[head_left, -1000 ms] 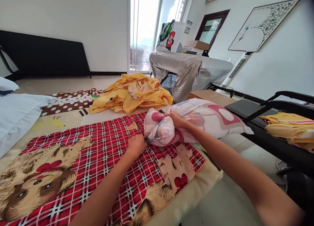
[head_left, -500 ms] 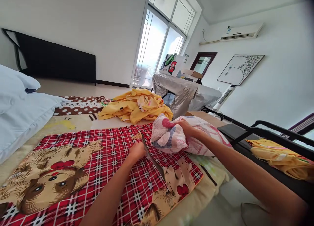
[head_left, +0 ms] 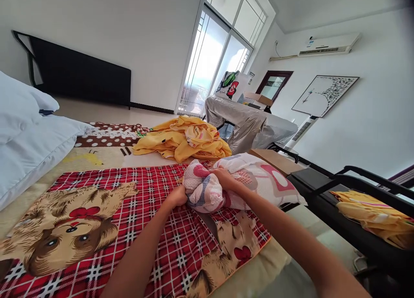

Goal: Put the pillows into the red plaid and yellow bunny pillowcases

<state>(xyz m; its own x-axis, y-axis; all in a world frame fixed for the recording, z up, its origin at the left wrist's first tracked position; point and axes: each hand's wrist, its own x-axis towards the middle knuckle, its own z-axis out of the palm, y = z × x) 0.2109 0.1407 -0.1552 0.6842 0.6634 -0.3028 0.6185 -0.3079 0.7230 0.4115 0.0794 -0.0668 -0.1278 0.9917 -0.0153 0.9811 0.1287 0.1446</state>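
A red plaid cloth cover (head_left: 145,203) with printed teddy bears lies flat on the bed, a slit-like opening showing near its right part. My left hand (head_left: 177,197) is closed on the edge of that opening, fingertips partly hidden. My right hand (head_left: 224,179) grips the bunched near end of a pillow (head_left: 258,177) in white fabric with pink and blue patches. This bunched end touches my left hand and lies over the opening; whether any of it is inside, I cannot tell.
A crumpled yellow cloth (head_left: 181,138) lies beyond the cover. White pillows (head_left: 29,134) are piled at the left. A black-framed chair (head_left: 323,203) with folded yellow fabric (head_left: 371,216) stands at the right. Plastic-covered furniture (head_left: 239,121) is by the glass door.
My right hand has brought the pillow leftward and down, against my left hand at the opening. My left hand has shifted slightly left. The view has turned a little.
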